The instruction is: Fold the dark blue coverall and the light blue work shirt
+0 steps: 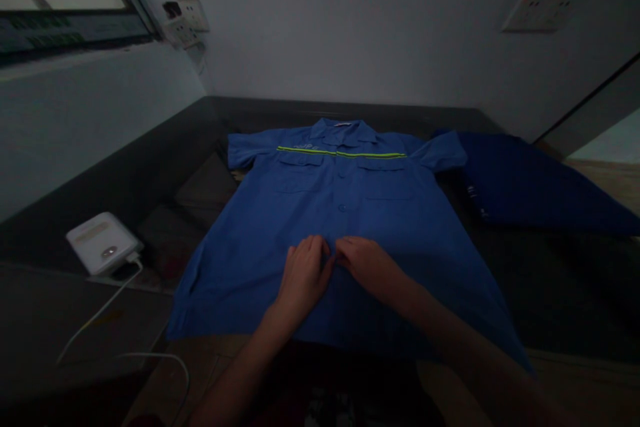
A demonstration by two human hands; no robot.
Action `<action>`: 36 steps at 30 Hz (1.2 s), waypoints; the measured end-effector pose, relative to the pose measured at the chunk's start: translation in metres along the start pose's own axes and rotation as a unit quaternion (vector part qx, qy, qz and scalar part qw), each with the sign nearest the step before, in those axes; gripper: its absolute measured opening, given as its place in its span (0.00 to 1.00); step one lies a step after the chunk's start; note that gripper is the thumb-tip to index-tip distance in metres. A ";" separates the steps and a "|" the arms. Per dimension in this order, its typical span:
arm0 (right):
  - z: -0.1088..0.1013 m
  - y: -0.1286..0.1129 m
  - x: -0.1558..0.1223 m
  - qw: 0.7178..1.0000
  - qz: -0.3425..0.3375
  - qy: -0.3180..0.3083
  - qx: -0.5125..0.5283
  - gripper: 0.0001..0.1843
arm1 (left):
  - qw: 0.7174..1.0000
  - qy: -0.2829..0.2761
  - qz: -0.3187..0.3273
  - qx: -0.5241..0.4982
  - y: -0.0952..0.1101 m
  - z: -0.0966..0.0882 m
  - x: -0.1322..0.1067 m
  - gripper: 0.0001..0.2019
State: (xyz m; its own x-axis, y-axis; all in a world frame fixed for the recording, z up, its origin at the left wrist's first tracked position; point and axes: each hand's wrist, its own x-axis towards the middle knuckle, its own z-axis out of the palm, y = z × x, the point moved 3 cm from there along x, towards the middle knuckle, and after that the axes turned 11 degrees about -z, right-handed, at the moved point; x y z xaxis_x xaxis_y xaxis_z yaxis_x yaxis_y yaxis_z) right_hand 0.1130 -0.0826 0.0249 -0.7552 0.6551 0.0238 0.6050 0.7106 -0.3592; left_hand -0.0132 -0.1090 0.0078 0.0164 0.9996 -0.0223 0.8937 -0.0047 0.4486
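Observation:
A blue short-sleeved work shirt (345, 213) with a yellow-green stripe across the chest lies flat, front up, collar away from me. My left hand (303, 273) and my right hand (365, 263) meet at the shirt's button line, below its middle. The fingers of both hands are curled and pinched on the placket there. What sits between the fingertips is too small to make out. Two buttons further up the placket look closed.
A darker blue garment (530, 180) lies to the right of the shirt. A white box-like device (103, 241) with a white cable (100, 313) sits at the left. Wall sockets (187, 20) hang in the far left corner. The room is dim.

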 end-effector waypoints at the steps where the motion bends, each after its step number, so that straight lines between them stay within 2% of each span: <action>1: -0.001 0.000 0.001 1.000 0.003 -0.004 0.000 0.06 | 1.000 -0.004 0.000 -0.003 0.000 0.000 0.000 0.01; 8: -0.005 -0.001 0.002 0.999 0.030 -0.020 0.006 0.07 | 0.999 -0.003 -0.006 -0.040 -0.002 0.002 0.000 0.05; 16: -0.012 0.005 0.003 0.995 0.022 0.018 0.096 0.07 | 0.998 -0.010 -0.013 -0.065 -0.003 -0.004 -0.005 0.06; 20: -0.017 0.012 -0.003 0.977 0.041 0.086 0.192 0.08 | 0.996 -0.016 -0.011 -0.082 0.001 -0.009 -0.005 0.05; 24: -0.014 0.020 -0.007 0.952 0.035 0.139 0.269 0.07 | 0.991 -0.023 -0.013 -0.133 0.004 -0.012 -0.001 0.06; 30: -0.009 0.028 -0.007 0.922 0.044 0.151 0.353 0.07 | 0.980 -0.062 -0.042 -0.186 0.002 -0.011 0.002 0.07; 36: -0.010 0.029 -0.007 0.904 0.059 0.167 0.389 0.08 | 0.968 -0.060 -0.047 -0.240 0.002 -0.007 0.004 0.07</action>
State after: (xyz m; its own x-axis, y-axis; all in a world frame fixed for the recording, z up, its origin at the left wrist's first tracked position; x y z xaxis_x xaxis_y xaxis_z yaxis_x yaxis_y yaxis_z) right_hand 0.1382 -0.0640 0.0238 -0.5003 0.8479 0.1755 0.2173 0.3192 -0.9224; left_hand -0.0142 -0.1048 0.0149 0.0229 0.9844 -0.1742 0.5825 0.1285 0.8026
